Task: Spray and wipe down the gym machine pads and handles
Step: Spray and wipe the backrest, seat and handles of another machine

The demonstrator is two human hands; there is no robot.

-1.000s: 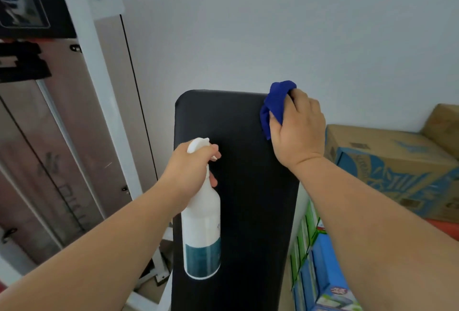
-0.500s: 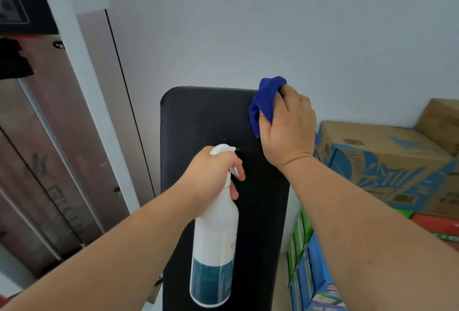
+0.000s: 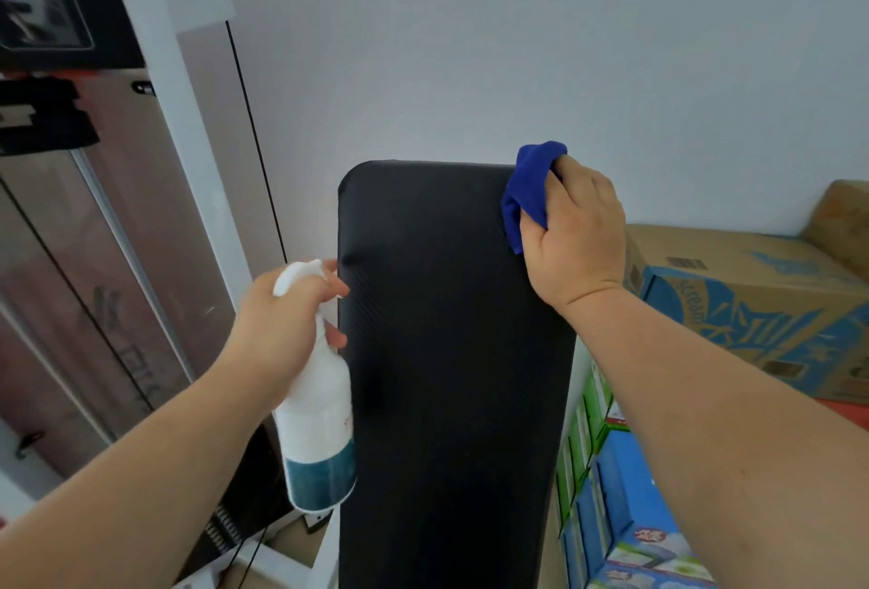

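A long black padded back rest [image 3: 446, 353] stands upright in the centre. My right hand [image 3: 576, 236] presses a bunched blue cloth [image 3: 526, 193] against the pad's top right corner. My left hand [image 3: 282, 320] grips the neck of a white spray bottle [image 3: 317, 419] with a teal band at its base. The bottle hangs beside the pad's left edge, its nozzle pointing at the pad.
A white machine frame post [image 3: 188, 156] and tinted panels with a cable rise on the left. Cardboard boxes [image 3: 752, 306] are stacked on the right, with coloured cartons [image 3: 625, 518] below them. A pale wall lies behind the pad.
My left hand has carried the spray bottle from in front of the pad out to its left edge. My right hand with the cloth stays at the pad's top right corner.
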